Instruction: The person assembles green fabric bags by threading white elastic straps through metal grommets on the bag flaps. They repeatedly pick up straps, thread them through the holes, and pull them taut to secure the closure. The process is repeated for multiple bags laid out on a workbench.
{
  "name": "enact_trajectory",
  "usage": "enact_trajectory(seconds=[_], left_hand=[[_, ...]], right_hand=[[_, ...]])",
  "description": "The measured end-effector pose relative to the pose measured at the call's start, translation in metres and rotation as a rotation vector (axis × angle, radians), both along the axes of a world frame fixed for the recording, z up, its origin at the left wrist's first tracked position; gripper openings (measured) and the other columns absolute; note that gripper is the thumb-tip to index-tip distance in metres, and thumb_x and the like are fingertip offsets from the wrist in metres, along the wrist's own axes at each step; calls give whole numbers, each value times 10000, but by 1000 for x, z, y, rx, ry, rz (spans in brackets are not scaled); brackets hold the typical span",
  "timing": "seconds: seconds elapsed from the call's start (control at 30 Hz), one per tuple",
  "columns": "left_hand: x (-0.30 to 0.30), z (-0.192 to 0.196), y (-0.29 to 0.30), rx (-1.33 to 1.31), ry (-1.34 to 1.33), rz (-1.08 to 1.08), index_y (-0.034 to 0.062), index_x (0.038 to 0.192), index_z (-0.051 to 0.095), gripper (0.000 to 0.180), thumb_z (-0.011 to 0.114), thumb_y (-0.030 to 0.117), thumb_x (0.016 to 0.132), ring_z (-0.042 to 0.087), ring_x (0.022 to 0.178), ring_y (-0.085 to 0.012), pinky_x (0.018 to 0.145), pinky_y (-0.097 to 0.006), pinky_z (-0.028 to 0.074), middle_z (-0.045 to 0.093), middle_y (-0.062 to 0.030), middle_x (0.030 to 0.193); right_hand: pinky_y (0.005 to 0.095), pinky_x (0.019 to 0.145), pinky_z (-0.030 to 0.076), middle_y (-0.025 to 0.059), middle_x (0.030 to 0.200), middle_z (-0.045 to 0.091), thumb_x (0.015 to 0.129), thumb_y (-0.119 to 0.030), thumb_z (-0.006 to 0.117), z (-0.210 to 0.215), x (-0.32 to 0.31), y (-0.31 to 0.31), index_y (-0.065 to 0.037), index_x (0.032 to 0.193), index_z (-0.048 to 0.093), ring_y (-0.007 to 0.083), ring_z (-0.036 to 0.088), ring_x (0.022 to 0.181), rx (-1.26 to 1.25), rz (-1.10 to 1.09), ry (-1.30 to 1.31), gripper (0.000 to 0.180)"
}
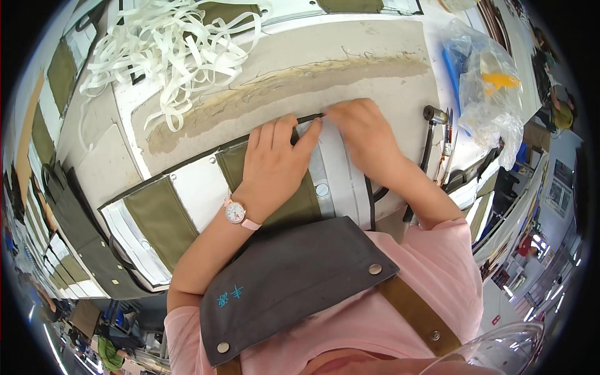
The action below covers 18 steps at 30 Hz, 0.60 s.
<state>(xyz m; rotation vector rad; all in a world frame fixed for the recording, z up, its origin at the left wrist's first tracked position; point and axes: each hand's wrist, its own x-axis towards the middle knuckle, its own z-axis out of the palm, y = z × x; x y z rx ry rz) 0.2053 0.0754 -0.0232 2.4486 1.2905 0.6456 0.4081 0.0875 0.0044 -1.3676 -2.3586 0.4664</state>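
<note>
Left hand [275, 159] flat, fingers spread, and right hand [362, 131] pinching the dark edge — both on the olive-and-white fabric panel [187, 200] lying mid-table [312, 56], white strap tangle [169, 44] at eleven o'clock.

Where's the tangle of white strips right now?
In the head view, the tangle of white strips lies at the upper left of the worktable, beyond the left hand, above the glue-stained patch.
</note>
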Motion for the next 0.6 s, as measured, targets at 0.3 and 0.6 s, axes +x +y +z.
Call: enact_trajectory(seconds=[0.3, 0.6], left_hand=[[-1, 4, 0, -18, 27, -25, 178, 1278, 586, 568, 690, 73, 730, 499, 932, -255, 831, -381, 408, 489, -85, 1064], [-3, 7, -5, 21, -11, -10, 72, 1269, 569, 472, 670, 155, 816, 502, 973, -268, 870, -393, 405, 493, -98, 1094]], right_hand=[[388, 911, 436, 128, 1097, 563, 754, -46, 562, 0, -16, -26, 56, 1119, 598, 287, 525, 1039, 36, -94, -114, 381], [407, 891, 429, 140, 1077, 585, 791, -65, 599, 19, 17, -39, 7, 1108, 588, 318, 538, 1004, 170, -283, -255, 326]])
